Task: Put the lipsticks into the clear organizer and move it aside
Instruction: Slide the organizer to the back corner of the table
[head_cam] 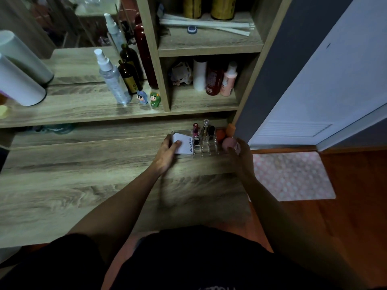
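The clear organizer point(206, 150) stands at the back right of the wooden desk, under the shelf. Three lipsticks stand upright in its slots: a pink-capped one point(195, 130), a clear-topped one point(205, 127) and a black one point(211, 131). A white box point(185, 144) marked "4U2skin" lies in its left section, beside round pink and orange sponges point(225, 139) on the right. My left hand point(167, 153) grips the organizer's left end, fingers over the white box. My right hand point(240, 154) holds its right end by the sponges.
A shelf above carries spray bottles point(113, 80), dark bottles and two small figurines point(149, 98). Its cubby holds several bottles point(213, 79). White cylinders point(18, 80) lean at the left. The desk's right edge lies just past the organizer, above a pink dotted mat point(291, 176) on the floor.
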